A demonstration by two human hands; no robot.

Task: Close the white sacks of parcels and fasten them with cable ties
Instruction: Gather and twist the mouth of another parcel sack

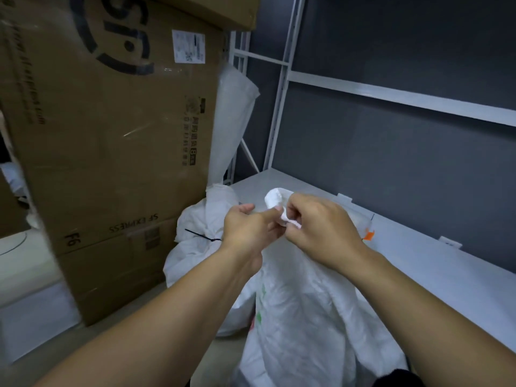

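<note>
Front sack stands at 6 o'clock, its neck bunched up at centre. Right hand pinches the bunched neck, fingers curled tight. Left hand meets it from 9 o'clock, fingers half curled; cannot tell what it holds. Second sack at 9 o'clock, fastened with black cable tie. Cardboard box at 10 o'clock

Near sack: neck mostly hidden behind left hand and right hand, so can't tell if a tie is on it or what the left fingers hold. Its bottom is cut by the lower edge, green/red print lost in folds. Black cable tie on far sack: one end goes behind the left wrist. Cardboard box cut off top and left; label text unreadable. Orange tag half behind right wrist. Dark thing at bottom edge: unidentifiable.
</note>
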